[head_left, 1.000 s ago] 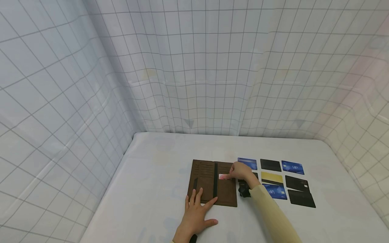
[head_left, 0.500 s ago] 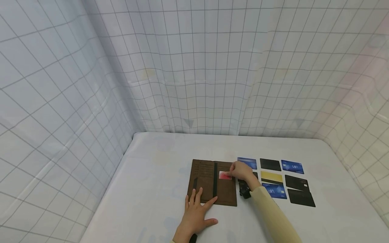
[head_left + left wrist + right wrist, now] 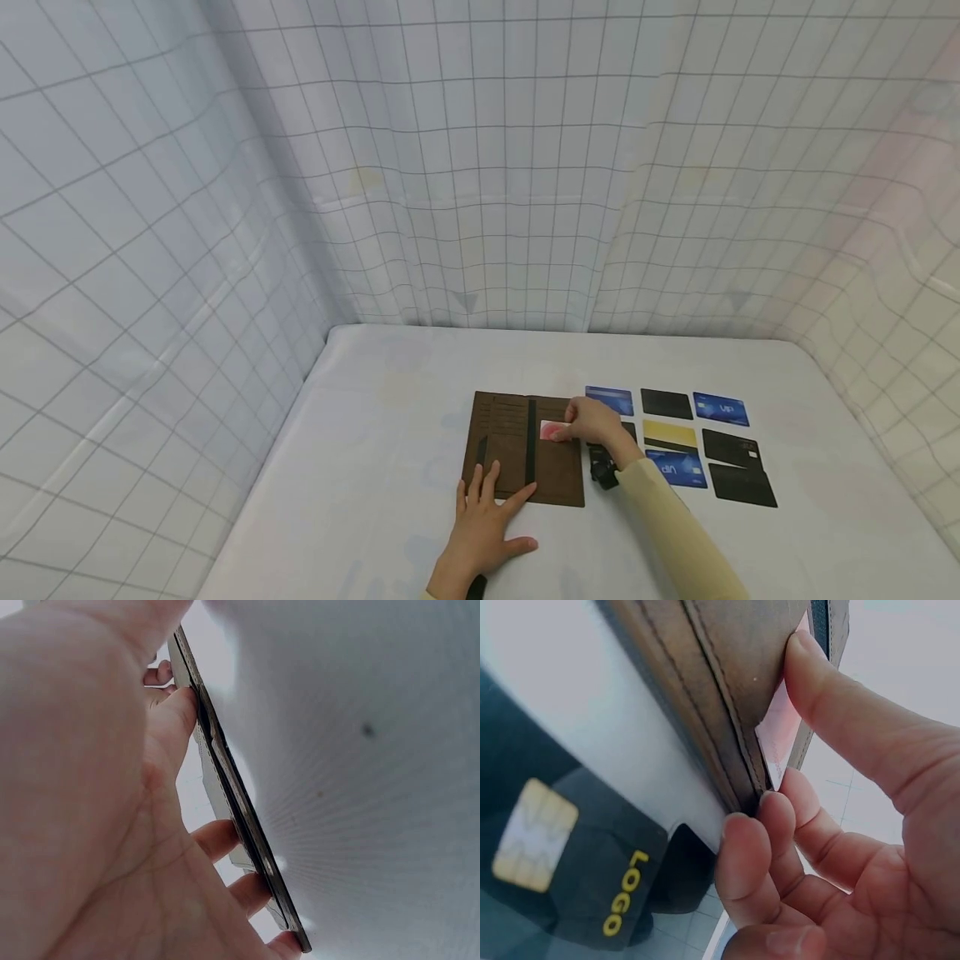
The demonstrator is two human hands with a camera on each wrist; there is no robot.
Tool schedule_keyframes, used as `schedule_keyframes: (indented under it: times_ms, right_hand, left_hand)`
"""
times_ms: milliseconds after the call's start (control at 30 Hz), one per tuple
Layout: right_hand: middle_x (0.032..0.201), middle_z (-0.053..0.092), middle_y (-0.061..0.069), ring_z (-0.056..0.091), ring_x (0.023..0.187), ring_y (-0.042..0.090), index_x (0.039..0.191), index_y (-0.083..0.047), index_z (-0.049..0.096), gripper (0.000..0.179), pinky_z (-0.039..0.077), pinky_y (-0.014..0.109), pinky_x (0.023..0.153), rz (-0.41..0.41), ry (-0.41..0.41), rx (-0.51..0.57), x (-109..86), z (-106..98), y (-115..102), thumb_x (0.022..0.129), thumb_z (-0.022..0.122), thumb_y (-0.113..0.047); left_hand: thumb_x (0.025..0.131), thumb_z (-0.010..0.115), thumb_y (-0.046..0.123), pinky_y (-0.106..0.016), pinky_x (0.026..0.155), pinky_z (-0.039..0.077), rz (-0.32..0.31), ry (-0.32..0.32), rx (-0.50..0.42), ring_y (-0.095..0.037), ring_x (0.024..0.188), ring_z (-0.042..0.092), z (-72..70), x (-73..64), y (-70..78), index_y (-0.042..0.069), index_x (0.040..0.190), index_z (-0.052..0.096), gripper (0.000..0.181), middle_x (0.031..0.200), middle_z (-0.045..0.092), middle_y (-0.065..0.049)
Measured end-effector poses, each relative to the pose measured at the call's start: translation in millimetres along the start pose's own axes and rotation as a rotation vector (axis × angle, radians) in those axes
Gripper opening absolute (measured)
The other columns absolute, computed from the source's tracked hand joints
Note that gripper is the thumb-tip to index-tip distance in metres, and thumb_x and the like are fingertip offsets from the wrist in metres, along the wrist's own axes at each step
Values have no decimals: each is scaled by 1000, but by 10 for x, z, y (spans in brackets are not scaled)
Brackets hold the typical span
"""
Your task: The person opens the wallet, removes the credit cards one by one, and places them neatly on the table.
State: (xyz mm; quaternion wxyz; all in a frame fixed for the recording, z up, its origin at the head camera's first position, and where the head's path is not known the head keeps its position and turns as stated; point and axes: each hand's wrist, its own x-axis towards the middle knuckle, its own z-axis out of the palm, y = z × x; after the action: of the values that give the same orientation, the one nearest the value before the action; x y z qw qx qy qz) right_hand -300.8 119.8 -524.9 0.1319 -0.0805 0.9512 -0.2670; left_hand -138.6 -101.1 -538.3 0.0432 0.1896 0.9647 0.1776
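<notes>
A brown wallet (image 3: 558, 483) lies unfolded on the white table, a dark strip down its middle. On its right half shows a pink-and-white card (image 3: 551, 430), pinched at its right part by my right hand (image 3: 596, 422). In the right wrist view the thumb presses on the pink card (image 3: 778, 733) at the wallet's (image 3: 742, 652) stitched pocket edge, with the other fingers curled close to that edge. My left hand (image 3: 480, 529) rests with spread fingers on the wallet's lower left edge; the left wrist view shows its fingertips along the wallet's side (image 3: 247, 802).
Right of the wallet lie several cards: blue ones (image 3: 720, 408), black ones (image 3: 667, 405) and a gold one (image 3: 670, 435). The right forearm overlaps some of them. A black card marked LOGO (image 3: 592, 840) shows in the right wrist view. Grid-patterned white curtains (image 3: 480, 208) surround the table.
The right fingers have shifted slightly on the pink card, and more of its face shows than a second ago. The left hand keeps its place on the wallet.
</notes>
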Motion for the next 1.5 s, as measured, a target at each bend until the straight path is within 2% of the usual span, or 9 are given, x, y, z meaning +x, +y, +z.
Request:
schedule_keyframes:
  times_ms: [400, 767, 1000, 1200, 1500]
  right_hand:
    - [71, 54, -1, 49, 62, 17, 76, -12, 58, 34, 36, 32, 55, 26, 2, -32, 40, -62, -52, 73, 82, -36]
    - [70, 53, -1, 48, 63, 17, 78, -12, 57, 35, 36, 32, 55, 14, 23, -64, 20, -77, -88, 75, 80, -37]
    - [71, 53, 0, 48, 62, 17, 79, -10, 56, 38, 36, 30, 54, 39, 12, -52, 38, -67, -52, 74, 80, -38]
    - [73, 53, 1, 48, 65, 18, 81, -9, 55, 40, 37, 32, 56, 55, 35, -38, 49, -55, -26, 74, 80, -40]
    - [77, 56, 2, 50, 66, 19, 85, -9, 57, 33, 38, 33, 59, 57, 77, 8, 45, -67, -14, 79, 77, -35]
  left_hand:
    - [78, 65, 59, -68, 99, 19, -6, 2, 1, -49, 135, 17, -37, -3, 18, 34, 141, 45, 70, 148, 25, -24]
    - [78, 64, 61, -68, 99, 18, -8, -1, 0, -49, 135, 17, -14, -2, 9, 36, 141, 45, 71, 149, 24, -23]
    - [78, 64, 60, -67, 99, 18, -5, -4, 1, -49, 135, 17, -3, -6, 6, 36, 141, 45, 70, 149, 24, -23]
    - [77, 64, 60, -67, 100, 17, -8, -8, -6, -49, 135, 17, 1, -14, 7, 37, 141, 45, 71, 149, 23, -23]
    - [77, 65, 60, -67, 100, 17, -13, -7, -14, -48, 136, 16, -17, -16, 19, 37, 141, 45, 71, 149, 23, -23]
